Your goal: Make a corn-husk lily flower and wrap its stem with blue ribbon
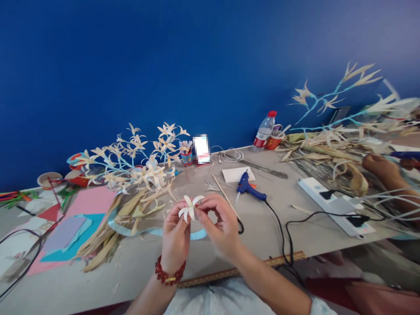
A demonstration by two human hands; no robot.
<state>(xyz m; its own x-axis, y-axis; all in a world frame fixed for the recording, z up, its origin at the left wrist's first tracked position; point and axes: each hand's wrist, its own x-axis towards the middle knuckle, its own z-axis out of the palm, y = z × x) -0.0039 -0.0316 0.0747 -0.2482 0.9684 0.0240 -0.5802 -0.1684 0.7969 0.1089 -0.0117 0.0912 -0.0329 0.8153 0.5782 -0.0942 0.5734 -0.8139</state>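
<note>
Near the front of the table, both hands hold one small cream flower [189, 208] with narrow curled petals. My left hand [176, 232] is closed around its base, a red bead bracelet on the wrist. The fingers of my right hand [219, 218] pinch it from the right side, thumb close to the petals. A light blue ribbon [151, 232] passes behind the hands on the tabletop. To the right lies a blue glue gun [246, 187], its nozzle pointing up and its black cord running toward the table edge.
Flower branches [131, 162] and dried husks [101, 236] lie at left beside coloured paper [65, 232]. A bottle [264, 131], a white power strip [334, 208] and wires [272, 168] occupy the right. A co-worker's hand [380, 168] holds a blue tool among husks at far right.
</note>
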